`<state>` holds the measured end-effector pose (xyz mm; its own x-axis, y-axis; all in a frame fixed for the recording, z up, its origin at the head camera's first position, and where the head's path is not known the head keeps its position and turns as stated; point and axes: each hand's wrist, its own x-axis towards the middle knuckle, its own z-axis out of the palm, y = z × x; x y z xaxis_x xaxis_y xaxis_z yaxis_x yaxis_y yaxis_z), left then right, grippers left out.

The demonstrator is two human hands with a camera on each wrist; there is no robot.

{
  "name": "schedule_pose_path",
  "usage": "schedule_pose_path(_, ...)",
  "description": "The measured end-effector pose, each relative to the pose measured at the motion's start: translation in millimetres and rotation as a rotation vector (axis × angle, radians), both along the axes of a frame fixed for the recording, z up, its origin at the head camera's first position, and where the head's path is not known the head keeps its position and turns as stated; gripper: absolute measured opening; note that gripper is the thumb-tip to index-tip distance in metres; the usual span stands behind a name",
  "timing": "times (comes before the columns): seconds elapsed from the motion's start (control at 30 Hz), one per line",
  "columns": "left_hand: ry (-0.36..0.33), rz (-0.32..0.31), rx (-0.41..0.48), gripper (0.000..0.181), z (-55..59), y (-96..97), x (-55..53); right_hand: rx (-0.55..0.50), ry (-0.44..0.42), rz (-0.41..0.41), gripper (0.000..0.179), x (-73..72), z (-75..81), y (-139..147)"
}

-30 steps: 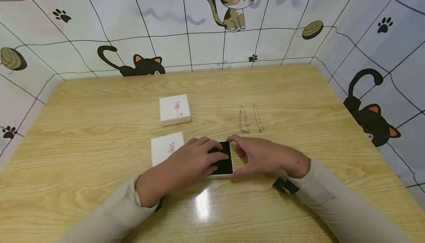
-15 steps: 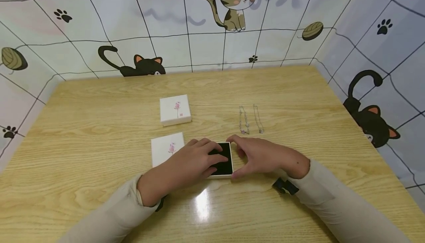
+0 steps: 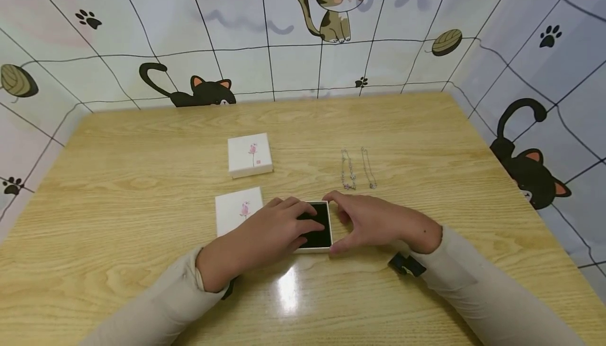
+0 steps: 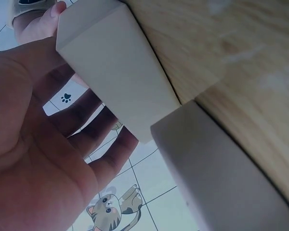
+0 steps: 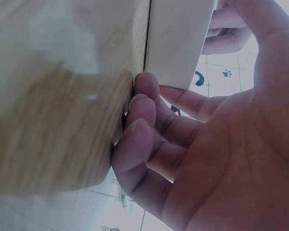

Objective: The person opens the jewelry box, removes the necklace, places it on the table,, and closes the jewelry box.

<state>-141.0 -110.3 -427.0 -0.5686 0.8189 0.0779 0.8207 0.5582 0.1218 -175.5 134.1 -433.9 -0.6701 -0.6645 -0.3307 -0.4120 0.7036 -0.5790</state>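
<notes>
A small white gift box (image 3: pixel 314 251), its top off and a black pad (image 3: pixel 319 236) inside, sits at the front middle of the table. My left hand (image 3: pixel 265 235) reaches over it from the left, fingertips on the black pad and fingers loosely spread. At the right side, my right hand (image 3: pixel 374 222) holds the box, index finger at the far corner and thumb at the near corner. Its other fingers curl low by the table in the right wrist view. The left wrist view shows the box's white side wall (image 4: pixel 106 72) beside the left fingers. My left hand hides the box's left part.
Left of the open box lies a white square piece with a pink flower (image 3: pixel 239 212), partly behind my left hand. Farther back stands a similar white box (image 3: pixel 249 155). Two silver chains (image 3: pixel 348 170) lie right of centre on the wooden table (image 3: pixel 142 193).
</notes>
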Motion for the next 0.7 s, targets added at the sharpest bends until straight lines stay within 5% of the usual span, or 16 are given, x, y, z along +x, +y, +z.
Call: schedule_pose_path(0.7,-0.068,0.011,0.030,0.029,-1.5,-1.1,-2.1,-0.004,-0.011,-0.006,0.092,0.8,0.7,-0.2)
